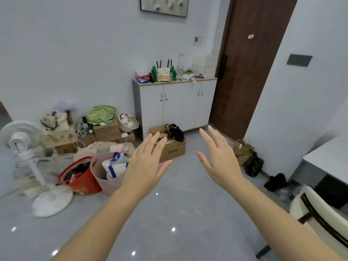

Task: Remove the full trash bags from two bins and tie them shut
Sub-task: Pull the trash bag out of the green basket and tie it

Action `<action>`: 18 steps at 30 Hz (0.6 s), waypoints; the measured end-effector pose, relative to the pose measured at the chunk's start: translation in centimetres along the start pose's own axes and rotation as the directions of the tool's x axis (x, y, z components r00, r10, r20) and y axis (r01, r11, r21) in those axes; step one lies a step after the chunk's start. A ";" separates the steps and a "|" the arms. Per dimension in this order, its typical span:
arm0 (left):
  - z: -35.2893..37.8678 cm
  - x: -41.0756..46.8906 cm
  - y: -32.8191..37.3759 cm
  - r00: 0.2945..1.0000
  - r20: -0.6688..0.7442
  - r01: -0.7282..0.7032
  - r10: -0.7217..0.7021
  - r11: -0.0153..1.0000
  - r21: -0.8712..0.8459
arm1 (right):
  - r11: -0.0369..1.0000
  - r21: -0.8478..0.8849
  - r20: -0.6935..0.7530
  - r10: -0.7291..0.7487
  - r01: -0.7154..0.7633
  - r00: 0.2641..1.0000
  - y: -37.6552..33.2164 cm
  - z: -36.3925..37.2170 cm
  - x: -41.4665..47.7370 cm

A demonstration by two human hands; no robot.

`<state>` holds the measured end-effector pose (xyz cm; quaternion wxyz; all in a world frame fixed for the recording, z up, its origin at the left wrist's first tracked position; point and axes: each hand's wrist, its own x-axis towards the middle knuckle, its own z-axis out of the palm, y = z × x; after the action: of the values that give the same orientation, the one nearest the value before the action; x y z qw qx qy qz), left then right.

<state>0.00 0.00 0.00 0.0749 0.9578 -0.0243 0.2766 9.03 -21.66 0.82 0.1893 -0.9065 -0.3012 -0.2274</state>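
My left hand (146, 163) and my right hand (218, 157) are both raised in front of me over the grey tiled floor, fingers straight and spread, holding nothing. Left of my left hand stands a pink bin (104, 178) with a white and blue plastic bag (115, 166) inside. A red bag (81, 180) full of dark items leans against the bin's left side. A black trash bag (253, 164) lies on the floor by the right wall, well beyond my right hand.
A white fan (28, 147) stands at the left. Cardboard boxes (107, 131) and clutter line the back wall. An open box (172, 149) sits before a white cabinet (175, 104). A brown door (246, 72), a table (327, 159) and a chair (320, 217) are at the right.
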 end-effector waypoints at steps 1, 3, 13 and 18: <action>-0.4 -0.6 -0.4 1.000 0.008 0.013 -0.013 1.000 -0.015 | 1.000 0.028 0.007 0.011 -0.011 1.000 -0.8 0.2 -0.3; -1.4 -2.2 -1.5 0.999 0.001 0.043 -0.043 0.999 -0.034 | 0.999 0.032 0.008 0.028 -0.028 1.000 -2.6 0.7 -1.2; -5.6 -13.7 -10.2 0.990 0.109 0.098 -0.092 0.994 -0.053 | 0.992 0.117 0.103 0.023 -0.035 0.994 -16.7 6.1 -5.7; -7.9 -18.7 -14.7 0.978 0.145 0.159 -0.151 0.986 -0.050 | 0.988 0.152 0.144 0.009 -0.031 0.990 -22.9 8.5 -7.0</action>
<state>-18.70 15.81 -5.33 0.1235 0.9712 0.0369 0.2006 -7.92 -3.72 -5.18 0.2389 -0.9062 -0.3213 -0.1361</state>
